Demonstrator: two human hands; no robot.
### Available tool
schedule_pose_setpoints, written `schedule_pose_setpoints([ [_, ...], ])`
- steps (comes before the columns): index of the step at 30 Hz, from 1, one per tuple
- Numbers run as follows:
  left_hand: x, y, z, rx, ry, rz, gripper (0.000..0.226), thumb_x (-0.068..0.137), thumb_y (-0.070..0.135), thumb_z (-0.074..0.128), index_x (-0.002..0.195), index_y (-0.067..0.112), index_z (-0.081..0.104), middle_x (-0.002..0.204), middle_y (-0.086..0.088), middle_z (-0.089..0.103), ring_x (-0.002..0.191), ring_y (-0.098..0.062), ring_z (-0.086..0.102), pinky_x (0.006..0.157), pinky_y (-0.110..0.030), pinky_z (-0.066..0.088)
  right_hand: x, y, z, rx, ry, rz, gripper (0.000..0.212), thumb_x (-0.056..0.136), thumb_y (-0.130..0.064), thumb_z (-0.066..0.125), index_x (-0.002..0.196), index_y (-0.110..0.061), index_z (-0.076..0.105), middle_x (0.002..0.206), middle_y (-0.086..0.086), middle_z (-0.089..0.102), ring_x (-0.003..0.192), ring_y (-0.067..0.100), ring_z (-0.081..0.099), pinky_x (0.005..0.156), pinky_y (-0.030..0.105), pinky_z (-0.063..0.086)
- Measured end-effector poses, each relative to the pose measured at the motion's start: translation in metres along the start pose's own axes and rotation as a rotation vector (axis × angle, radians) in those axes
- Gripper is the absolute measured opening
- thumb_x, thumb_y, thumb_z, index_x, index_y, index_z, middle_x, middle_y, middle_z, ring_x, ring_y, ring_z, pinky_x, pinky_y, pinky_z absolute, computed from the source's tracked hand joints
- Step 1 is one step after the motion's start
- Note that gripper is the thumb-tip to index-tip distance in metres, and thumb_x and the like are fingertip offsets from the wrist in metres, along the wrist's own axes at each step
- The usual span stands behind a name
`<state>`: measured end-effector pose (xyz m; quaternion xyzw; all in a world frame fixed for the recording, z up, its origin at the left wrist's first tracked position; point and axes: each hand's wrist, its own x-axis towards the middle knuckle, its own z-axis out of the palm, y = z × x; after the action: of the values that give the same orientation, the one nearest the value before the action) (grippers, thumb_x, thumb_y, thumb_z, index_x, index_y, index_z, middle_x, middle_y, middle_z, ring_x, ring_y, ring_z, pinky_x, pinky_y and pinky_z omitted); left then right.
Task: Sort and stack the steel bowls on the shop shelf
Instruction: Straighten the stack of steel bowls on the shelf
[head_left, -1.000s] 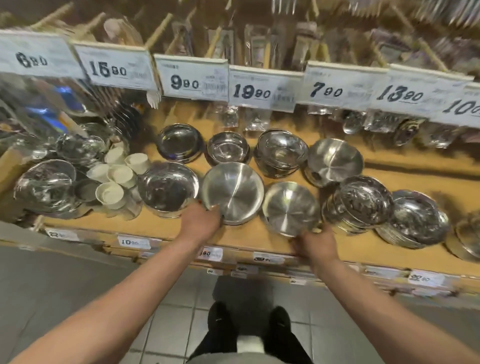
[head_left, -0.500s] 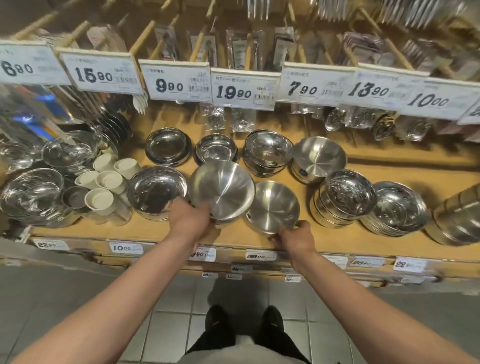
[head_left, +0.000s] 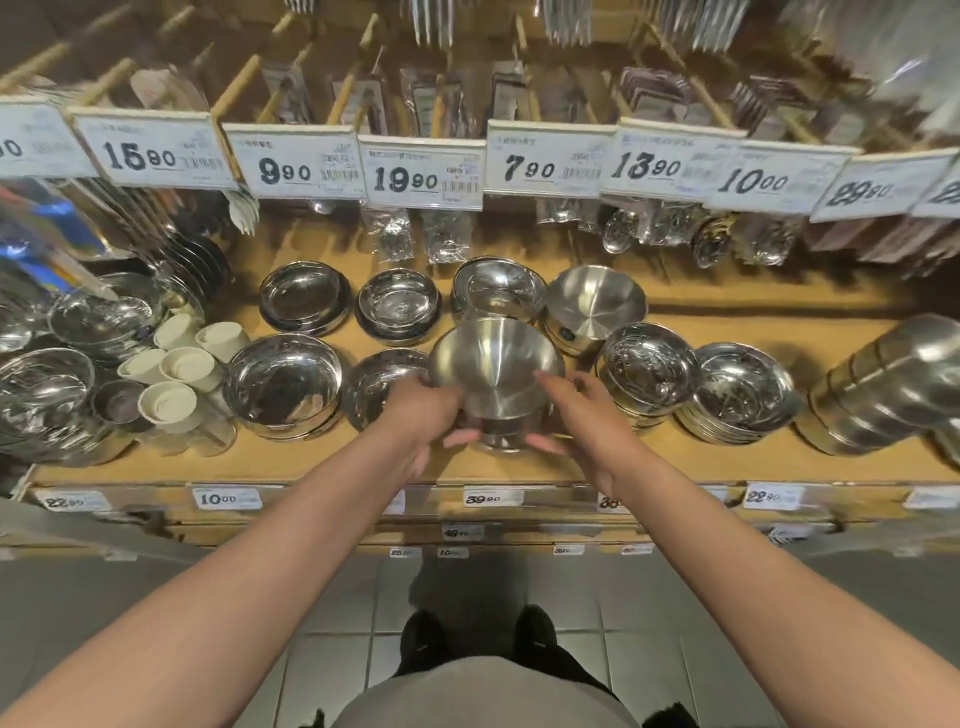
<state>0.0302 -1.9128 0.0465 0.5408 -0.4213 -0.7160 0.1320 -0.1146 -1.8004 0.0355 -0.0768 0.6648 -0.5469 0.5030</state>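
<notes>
1. Brushed steel bowl sits raised at the front middle of the wooden shelf, tilted so its mouth faces up and away, directly over a second brushed bowl that shows below it.
2. Left hand grasps the upper bowl at its 8 o'clock side, fingertips on the rim and fingers curled under toward the base.
3. Right hand cups the 4 o'clock side, index finger laid across the bowl's wall and lower fingers curled near the bottom bowl; whether they grip that lower bowl, I cannot tell.
4. Judged step: nesting two matching brushed bowls into one stack. The next move likely calls for levelling the upper bowl and seating it squarely inside the lower.
5. Outward: a shiny bowl lies at 9 o'clock, touching or just beside the pair; a patterned bowl stack at 3 o'clock; another brushed bowl stack at 1 o'clock; white cups far at 9 o'clock.
</notes>
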Motion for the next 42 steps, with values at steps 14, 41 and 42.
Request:
schedule_pose_setpoints([
  [14, 0.038, 0.029, -0.027, 0.334, 0.122, 0.163, 0.009, 0.094, 0.021, 0.062, 0.096, 0.014, 0.067, 0.077, -0.001, 0.071, 0.074, -0.021, 0.065, 0.094, -0.047, 0.058, 0.034, 0.020, -0.003, -0.053, 0.242, -0.022, 0.036, 0.089, -0.010, 0.071, 0.116, -0.012, 0.048, 0.113, 0.015, 0.066, 0.084, 0.029, 0.075, 0.056, 0.030, 0.061],
  [41, 0.120, 0.051, 0.019, 1.535, -0.141, 0.514, 0.022, 0.085, -0.002, 0.059, 0.067, 0.007, 0.050, 0.068, -0.010, 0.051, 0.062, -0.020, 0.044, 0.049, -0.030, 0.036, 0.041, 0.047, 0.026, -0.077, 0.554, -0.027, 0.033, 0.090, -0.014, 0.064, 0.121, -0.022, 0.055, 0.085, 0.004, 0.071, 0.070, 0.027, 0.074, 0.076, 0.051, 0.062],
  [42, 0.120, 0.050, 0.019, 1.529, -0.141, 0.509, 0.026, 0.085, -0.002, 0.058, 0.067, 0.010, 0.045, 0.069, -0.007, 0.049, 0.061, -0.019, 0.042, 0.046, -0.031, 0.033, 0.042, 0.046, 0.023, -0.134, 0.560, -0.027, 0.035, 0.090, -0.014, 0.063, 0.123, -0.024, 0.056, 0.086, 0.004, 0.071, 0.074, 0.029, 0.074, 0.079, 0.050, 0.061],
])
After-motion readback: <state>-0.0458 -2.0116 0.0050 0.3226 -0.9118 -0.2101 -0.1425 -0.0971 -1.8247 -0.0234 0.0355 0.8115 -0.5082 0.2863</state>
